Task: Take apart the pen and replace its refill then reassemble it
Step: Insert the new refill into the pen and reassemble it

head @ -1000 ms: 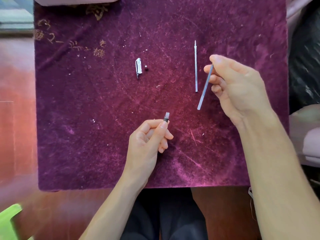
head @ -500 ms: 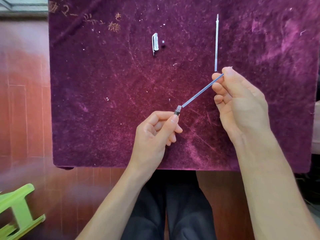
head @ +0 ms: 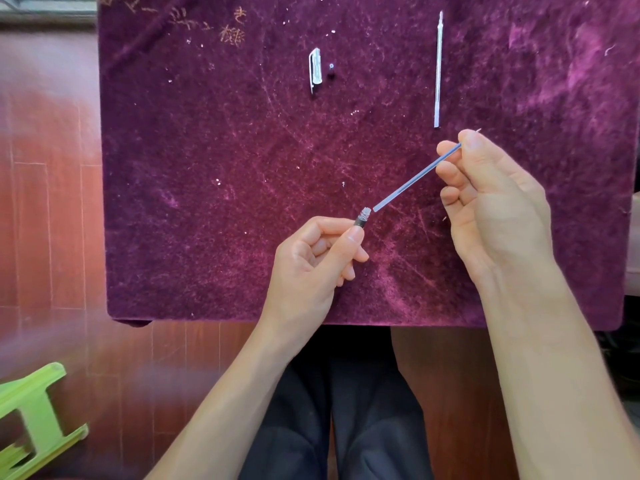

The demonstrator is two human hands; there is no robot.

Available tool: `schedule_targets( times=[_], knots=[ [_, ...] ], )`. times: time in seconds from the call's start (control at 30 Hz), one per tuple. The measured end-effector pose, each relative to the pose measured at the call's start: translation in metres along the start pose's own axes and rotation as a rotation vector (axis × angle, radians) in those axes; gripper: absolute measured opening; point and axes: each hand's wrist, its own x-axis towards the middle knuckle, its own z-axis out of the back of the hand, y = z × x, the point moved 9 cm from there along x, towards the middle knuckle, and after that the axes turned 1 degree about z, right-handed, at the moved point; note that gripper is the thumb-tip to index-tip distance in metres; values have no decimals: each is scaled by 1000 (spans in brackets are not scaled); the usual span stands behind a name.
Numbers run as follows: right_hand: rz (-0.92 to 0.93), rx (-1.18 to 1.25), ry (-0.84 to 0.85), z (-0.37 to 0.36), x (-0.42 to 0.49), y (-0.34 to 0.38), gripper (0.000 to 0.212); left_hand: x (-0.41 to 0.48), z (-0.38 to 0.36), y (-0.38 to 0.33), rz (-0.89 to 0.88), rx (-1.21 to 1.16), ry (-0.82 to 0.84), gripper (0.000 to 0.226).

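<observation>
Since the earlier frame, the refill's free end has closed on the pen section and now lies just beside its threaded mouth; whether it has entered cannot be told. The right hand (head: 491, 206) pinches the blue refill (head: 415, 178) between thumb and forefinger at its upper end, and the tip is hidden behind the thumb. The left hand (head: 311, 258) is curled shut on the dark pen section (head: 363, 218); only the threaded end shows, the rest being concealed inside the fist. Both are held above the purple velvet cloth (head: 207, 168). At the far side lie the second refill (head: 438, 71), the clear cap (head: 315, 71) and, just beside the cap, a small dark part (head: 331, 68) too small to identify. A green stool (head: 31, 420) is cut off at the lower left, and that side is blurred. Dark trousers (head: 346, 410) show between the forearms.
</observation>
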Motion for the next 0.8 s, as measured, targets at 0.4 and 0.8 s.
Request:
schedule_targets(
  times=[0.4, 0.8],
  knots=[
    [12, -20, 15, -2, -7, -1, 7, -4, 3, 2, 4, 17, 9, 8],
    [139, -154, 166, -18, -3, 21, 11, -3, 2, 6, 33, 24, 29, 9]
  ],
)
